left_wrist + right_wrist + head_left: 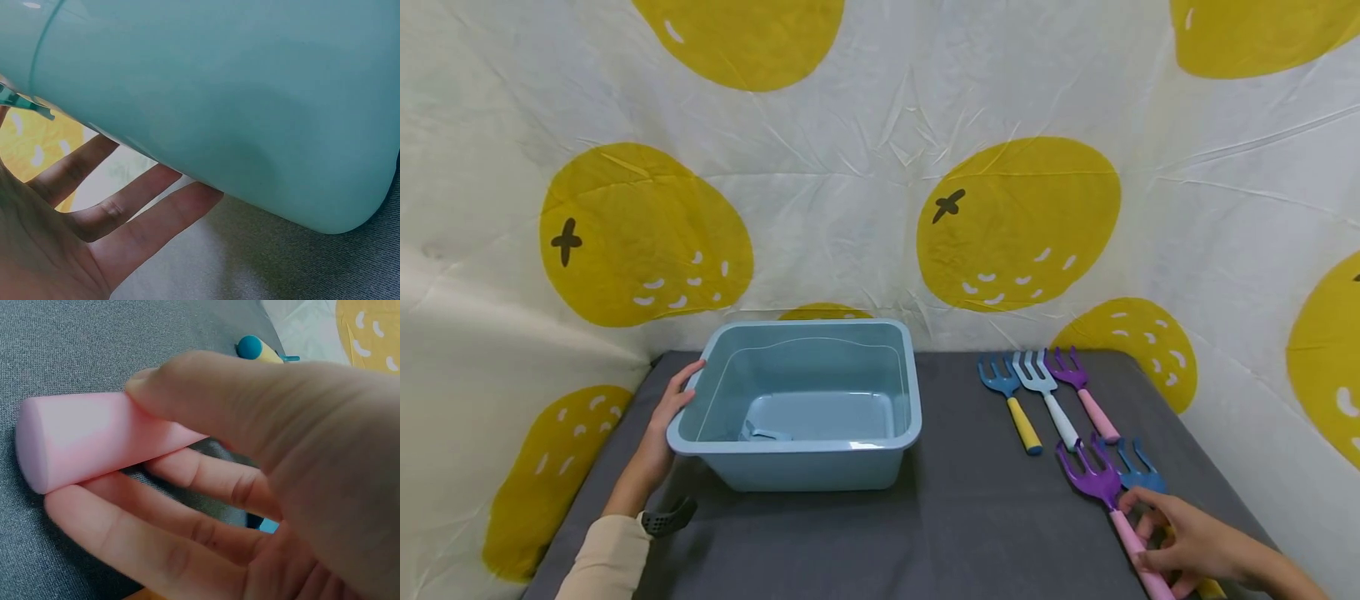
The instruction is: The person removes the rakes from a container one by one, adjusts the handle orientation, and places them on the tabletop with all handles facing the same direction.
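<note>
My left hand (666, 417) rests at the left side of a light blue plastic tub (797, 447), some fingertips at its rim. In the left wrist view several extended fingers (156, 219) touch the tub's outer wall. At the lower right, my right hand (1187, 537) pinches the pink handle of a purple garden hand fork (1092, 479) between thumb and fingers. Its pink handle (81, 440) shows in the right wrist view, lying low over the cloth. A blue hand fork (1142, 477) with a yellow handle lies partly hidden beneath that hand.
Farther back on the right lie a blue fork with yellow handle (1024, 425), a pale blue fork (1060, 421) and a purple fork with pink handle (1097, 415). Dark grey cloth (985, 533) covers the table. Behind hangs a white curtain (850, 242) with yellow fruit prints.
</note>
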Demonstrator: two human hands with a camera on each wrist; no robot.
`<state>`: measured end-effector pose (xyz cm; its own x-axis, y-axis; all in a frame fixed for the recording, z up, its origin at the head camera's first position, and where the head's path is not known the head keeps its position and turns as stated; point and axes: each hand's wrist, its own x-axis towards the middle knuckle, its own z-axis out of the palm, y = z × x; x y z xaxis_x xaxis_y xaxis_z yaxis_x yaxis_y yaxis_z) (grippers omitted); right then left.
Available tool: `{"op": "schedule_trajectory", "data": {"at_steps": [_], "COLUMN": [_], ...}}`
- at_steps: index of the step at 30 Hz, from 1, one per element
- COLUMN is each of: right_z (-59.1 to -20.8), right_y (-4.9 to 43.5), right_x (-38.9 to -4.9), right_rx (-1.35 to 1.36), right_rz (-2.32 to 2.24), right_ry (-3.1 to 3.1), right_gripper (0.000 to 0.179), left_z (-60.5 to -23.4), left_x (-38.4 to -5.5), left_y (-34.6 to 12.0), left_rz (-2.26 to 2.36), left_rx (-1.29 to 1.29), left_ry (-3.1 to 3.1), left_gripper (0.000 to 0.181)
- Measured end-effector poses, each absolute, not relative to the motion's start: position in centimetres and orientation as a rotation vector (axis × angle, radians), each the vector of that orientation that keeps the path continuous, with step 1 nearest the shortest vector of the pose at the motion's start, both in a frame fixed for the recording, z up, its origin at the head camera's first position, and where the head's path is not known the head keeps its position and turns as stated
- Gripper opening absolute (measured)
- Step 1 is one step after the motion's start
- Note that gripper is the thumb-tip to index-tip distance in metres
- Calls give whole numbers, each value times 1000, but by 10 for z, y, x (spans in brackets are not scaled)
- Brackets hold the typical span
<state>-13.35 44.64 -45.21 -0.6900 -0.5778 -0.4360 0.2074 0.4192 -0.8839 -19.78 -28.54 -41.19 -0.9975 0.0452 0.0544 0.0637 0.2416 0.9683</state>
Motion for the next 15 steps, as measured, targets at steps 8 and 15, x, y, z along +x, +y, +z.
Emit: {"op": "schedule_trajectory", "data": {"at_steps": [8, 15], "right_z": [-444, -441], "right_y": [437, 429], "right_x": [-129, -129], "right_rx": [-194, -106], "right_rz": [-1240, -1150], "right_ry": [2023, 2126], "right_gripper": [51, 54], "left_z": [-412, -412], "left_x": [-199, -199], "left_y": [-286, -287], "left_rz": [-1923, -1925], "left_rx": [-90, -85], "left_ry": [-2473, -2475], "left_gripper": [57, 57]}}
